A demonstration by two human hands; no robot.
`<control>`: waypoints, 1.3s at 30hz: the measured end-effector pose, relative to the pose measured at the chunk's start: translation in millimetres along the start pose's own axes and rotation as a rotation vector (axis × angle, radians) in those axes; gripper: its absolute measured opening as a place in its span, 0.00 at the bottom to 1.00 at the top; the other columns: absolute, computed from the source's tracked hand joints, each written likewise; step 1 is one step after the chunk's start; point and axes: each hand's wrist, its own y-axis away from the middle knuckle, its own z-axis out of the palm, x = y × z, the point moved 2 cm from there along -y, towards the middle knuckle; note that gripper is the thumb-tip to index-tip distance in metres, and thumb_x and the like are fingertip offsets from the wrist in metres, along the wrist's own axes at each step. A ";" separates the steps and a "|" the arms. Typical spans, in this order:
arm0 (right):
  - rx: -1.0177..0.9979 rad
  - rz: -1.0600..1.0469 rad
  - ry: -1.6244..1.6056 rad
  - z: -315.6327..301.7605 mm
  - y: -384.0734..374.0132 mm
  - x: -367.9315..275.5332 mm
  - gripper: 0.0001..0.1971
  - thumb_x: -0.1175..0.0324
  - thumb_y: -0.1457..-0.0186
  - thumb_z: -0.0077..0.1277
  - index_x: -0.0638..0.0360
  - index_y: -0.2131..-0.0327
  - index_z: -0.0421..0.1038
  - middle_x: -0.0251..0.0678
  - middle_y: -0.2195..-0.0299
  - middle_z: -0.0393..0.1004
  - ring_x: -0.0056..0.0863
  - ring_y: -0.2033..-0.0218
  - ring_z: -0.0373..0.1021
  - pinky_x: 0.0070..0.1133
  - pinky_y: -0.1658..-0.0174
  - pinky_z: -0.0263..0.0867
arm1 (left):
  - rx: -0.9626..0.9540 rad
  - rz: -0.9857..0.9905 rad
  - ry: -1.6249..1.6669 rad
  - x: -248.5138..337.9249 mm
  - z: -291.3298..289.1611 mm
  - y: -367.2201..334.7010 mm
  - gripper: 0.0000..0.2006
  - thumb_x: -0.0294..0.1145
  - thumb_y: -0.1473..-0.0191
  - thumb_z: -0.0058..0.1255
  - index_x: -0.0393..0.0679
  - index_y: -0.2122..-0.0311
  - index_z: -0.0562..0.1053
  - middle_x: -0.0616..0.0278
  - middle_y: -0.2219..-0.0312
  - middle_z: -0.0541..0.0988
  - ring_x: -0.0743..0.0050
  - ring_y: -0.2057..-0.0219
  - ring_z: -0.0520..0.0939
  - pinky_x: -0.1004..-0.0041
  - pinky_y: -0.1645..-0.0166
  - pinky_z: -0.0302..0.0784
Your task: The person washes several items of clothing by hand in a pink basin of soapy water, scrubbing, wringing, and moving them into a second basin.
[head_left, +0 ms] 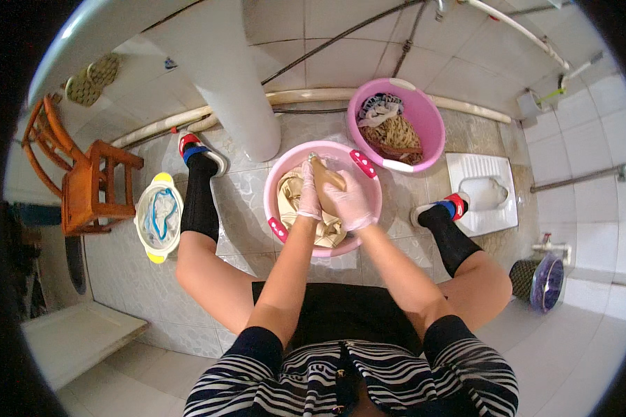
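A pale pink basin (270, 198) with darker pink handles stands on the floor between my feet. Crumpled beige cloth (289, 201) fills much of it, mostly at its left and near side. Both my hands wear thin see-through gloves and are over the basin. My left hand (309, 193) has its fingers pressed together, pointing away from me, along a tan bunched part of the cloth (325, 179). My right hand (350, 203) grips the same part from the right. The palms and some fingertips are hidden.
A deeper pink tub (435, 128) with patterned clothes sits beyond, to the right. A white and yellow basin (148, 243) is by my left leg, near a wooden chair (83, 187). A squat toilet (497, 219) lies right; a thick white pipe (247, 104) rises beyond the basin.
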 end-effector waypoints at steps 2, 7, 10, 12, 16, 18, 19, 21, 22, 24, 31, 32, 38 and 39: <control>0.255 -0.015 0.188 34.6 17.0 -5.4 0.16 0.60 0.57 0.56 0.61 0.68 0.68 0.51 0.74 0.71 0.47 0.71 0.69 0.30 0.68 0.64 | -0.004 -0.021 0.149 -9.6 -21.3 -4.8 0.27 0.55 0.45 0.36 0.44 0.48 0.62 0.59 0.58 0.70 0.68 0.58 0.72 0.70 0.53 0.69; 0.345 -0.121 0.476 9.9 -8.5 29.7 0.18 0.53 0.52 0.49 0.60 0.75 0.72 0.51 0.79 0.70 0.48 0.75 0.68 0.35 0.73 0.63 | 0.027 -0.048 0.019 -15.6 -4.8 27.6 0.29 0.58 0.46 0.34 0.43 0.50 0.63 0.58 0.57 0.71 0.65 0.56 0.71 0.68 0.50 0.67; 0.201 0.047 0.300 -15.0 -21.5 64.6 0.16 0.55 0.50 0.49 0.60 0.72 0.73 0.50 0.75 0.73 0.42 0.71 0.71 0.29 0.66 0.65 | 0.089 -0.075 -0.288 -13.8 -12.2 23.5 0.29 0.56 0.46 0.36 0.42 0.48 0.62 0.59 0.55 0.70 0.68 0.56 0.71 0.70 0.50 0.66; 0.116 0.077 0.209 -36.3 -26.9 83.5 0.15 0.57 0.52 0.51 0.60 0.69 0.72 0.46 0.72 0.73 0.37 0.68 0.71 0.27 0.63 0.65 | 0.136 -0.140 -0.396 -6.3 -13.9 14.1 0.28 0.55 0.45 0.36 0.41 0.50 0.64 0.58 0.57 0.71 0.69 0.57 0.71 0.72 0.51 0.66; -0.320 0.215 0.044 -42.6 -37.1 55.4 0.21 0.61 0.57 0.58 0.59 0.59 0.68 0.35 0.65 0.73 0.25 0.63 0.67 0.21 0.57 0.62 | -0.051 -0.077 -0.950 10.1 -26.5 -20.9 0.25 0.51 0.46 0.39 0.40 0.54 0.68 0.53 0.61 0.73 0.64 0.57 0.72 0.70 0.51 0.65; -0.435 0.347 0.266 -44.9 -44.2 59.4 0.24 0.61 0.57 0.57 0.62 0.56 0.66 0.41 0.64 0.73 0.32 0.61 0.69 0.23 0.55 0.62 | -0.162 0.210 -1.181 20.0 -3.6 -32.8 0.22 0.47 0.49 0.43 0.38 0.56 0.68 0.44 0.63 0.73 0.50 0.57 0.72 0.64 0.52 0.65; -0.262 0.273 0.496 -45.4 -44.1 64.3 0.24 0.63 0.57 0.56 0.63 0.57 0.66 0.45 0.63 0.72 0.36 0.59 0.68 0.25 0.55 0.62 | -0.102 0.413 -1.438 23.0 4.2 -29.7 0.21 0.44 0.49 0.43 0.39 0.55 0.68 0.45 0.61 0.73 0.48 0.55 0.71 0.62 0.52 0.65; -0.051 0.205 0.708 -46.7 -44.9 78.2 0.22 0.67 0.56 0.51 0.64 0.55 0.64 0.53 0.60 0.69 0.47 0.57 0.66 0.30 0.54 0.62 | -0.208 0.453 -1.917 17.2 11.3 -25.9 0.24 0.44 0.51 0.44 0.41 0.51 0.64 0.46 0.54 0.68 0.48 0.52 0.68 0.65 0.47 0.62; -0.045 0.211 0.706 -44.1 -44.3 88.9 0.22 0.67 0.56 0.51 0.64 0.55 0.64 0.53 0.60 0.69 0.47 0.57 0.66 0.30 0.54 0.62 | -0.298 0.420 -2.064 10.1 13.6 -18.9 0.29 0.46 0.52 0.45 0.41 0.47 0.61 0.46 0.50 0.65 0.47 0.49 0.65 0.64 0.44 0.59; 0.063 0.264 0.941 -29.4 -38.0 104.7 0.25 0.69 0.53 0.46 0.62 0.49 0.57 0.51 0.56 0.66 0.46 0.56 0.65 0.32 0.53 0.61 | -0.366 0.294 -2.183 -12.3 -3.1 -4.9 0.35 0.46 0.55 0.47 0.40 0.44 0.55 0.44 0.47 0.58 0.45 0.45 0.59 0.62 0.42 0.53; -0.011 0.306 1.144 -13.7 -29.9 135.6 0.35 0.64 0.52 0.44 0.58 0.41 0.41 0.47 0.51 0.60 0.45 0.52 0.60 0.37 0.48 0.54 | -0.376 0.061 -2.254 -58.9 -42.5 -6.9 0.49 0.50 0.61 0.51 0.38 0.40 0.40 0.43 0.41 0.41 0.40 0.40 0.40 0.57 0.38 0.37; -0.088 0.371 1.127 -12.8 -35.1 137.5 0.36 0.64 0.52 0.44 0.58 0.41 0.41 0.47 0.51 0.60 0.45 0.52 0.60 0.37 0.48 0.54 | -0.356 0.039 -2.245 -59.7 -44.7 -11.8 0.49 0.51 0.61 0.51 0.38 0.40 0.39 0.43 0.41 0.40 0.40 0.39 0.39 0.57 0.37 0.37; -0.121 0.359 1.153 -9.3 -57.2 150.1 0.35 0.66 0.51 0.43 0.57 0.40 0.40 0.47 0.54 0.63 0.44 0.54 0.61 0.38 0.50 0.54 | -0.511 0.011 -2.265 -54.1 -42.6 -45.6 0.52 0.58 0.64 0.52 0.39 0.40 0.41 0.44 0.40 0.41 0.42 0.39 0.40 0.59 0.37 0.36; -0.153 0.426 1.102 -7.8 -61.8 155.2 0.35 0.67 0.51 0.42 0.57 0.40 0.40 0.47 0.52 0.62 0.45 0.53 0.61 0.39 0.49 0.54 | -0.606 0.049 -2.282 -51.0 -39.8 -49.7 0.53 0.60 0.65 0.52 0.39 0.40 0.42 0.43 0.41 0.42 0.43 0.39 0.41 0.59 0.37 0.37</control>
